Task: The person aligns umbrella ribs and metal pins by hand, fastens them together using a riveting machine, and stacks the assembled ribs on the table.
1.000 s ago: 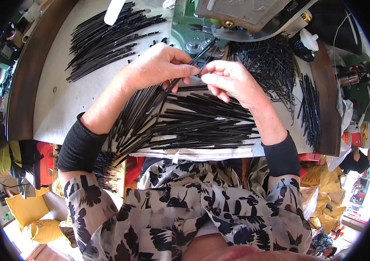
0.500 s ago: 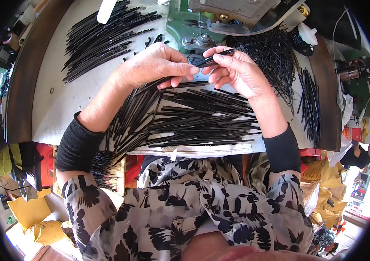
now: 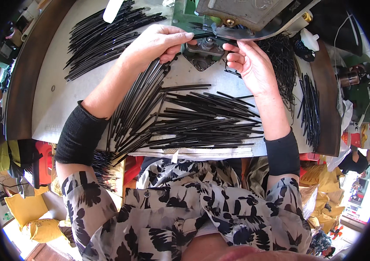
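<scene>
My left hand point(image 3: 163, 43) is closed, thumb and forefinger pinching one end of a thin black strip point(image 3: 202, 35) at the green machine point(image 3: 181, 19). My right hand point(image 3: 254, 63) is on the other side, its thumb and forefinger closed near the strip's other end, just under the machine's curved metal arm point(image 3: 261, 35). The strip's middle is partly hidden by the machine head point(image 3: 241, 11). Below my left hand, a slanting bundle of black strips point(image 3: 137, 100) lies on the pale metal table point(image 3: 71, 108). More black strips point(image 3: 206, 117) lie loosely across the table's near part.
A large stack of black strips point(image 3: 106, 39) lies at the far left. A tangled heap of thin black pieces point(image 3: 280, 65) sits right of the machine, and a smaller bunch point(image 3: 309, 111) lies near the table's brown right edge point(image 3: 329, 95). A white object point(image 3: 113, 11) hangs at top left.
Both hands have moved away from me, up to the machine, and spread further apart. The black piece held between them is now under the machine's head.
</scene>
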The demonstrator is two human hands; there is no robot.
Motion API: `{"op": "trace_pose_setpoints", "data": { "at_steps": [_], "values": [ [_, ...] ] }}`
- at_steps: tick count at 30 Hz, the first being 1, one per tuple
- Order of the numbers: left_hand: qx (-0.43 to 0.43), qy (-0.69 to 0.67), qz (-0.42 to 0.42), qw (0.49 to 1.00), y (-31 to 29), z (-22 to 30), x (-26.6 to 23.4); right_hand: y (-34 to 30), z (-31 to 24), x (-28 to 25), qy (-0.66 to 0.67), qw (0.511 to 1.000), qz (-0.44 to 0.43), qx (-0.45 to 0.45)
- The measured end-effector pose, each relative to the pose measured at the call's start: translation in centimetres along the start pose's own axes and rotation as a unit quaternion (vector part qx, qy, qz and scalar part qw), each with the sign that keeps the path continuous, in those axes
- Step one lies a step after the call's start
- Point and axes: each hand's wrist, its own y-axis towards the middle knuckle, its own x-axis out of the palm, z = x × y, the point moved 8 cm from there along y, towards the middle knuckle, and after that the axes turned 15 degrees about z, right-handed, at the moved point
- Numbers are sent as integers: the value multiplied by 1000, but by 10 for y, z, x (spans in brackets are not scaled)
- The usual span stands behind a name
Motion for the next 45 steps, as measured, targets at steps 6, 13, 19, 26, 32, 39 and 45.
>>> {"op": "trace_pose_setpoints", "data": {
  "at_steps": [6,13,19,26,32,39,45],
  "values": [
    [-40,-38,-7,998,2,-5,1,0,-2,-1,-1,1000,-7,2],
    [-37,-40,-4,999,2,-6,4,0,-3,-1,-4,1000,-11,8],
    [-35,8,-11,999,4,0,1,3,-4,-2,-29,1000,-4,0],
    [-13,70,7,997,5,5,-3,8,4,-6,21,999,-31,39],
    [18,34,-10,999,1,16,0,7,-3,-8,26,999,-22,13],
    [8,128,-93,987,-6,10,0,-19,-28,24,-327,921,-3,-211],
    [28,140,-133,981,-23,11,20,-55,-22,68,-533,756,-106,-365]
  ]
}}
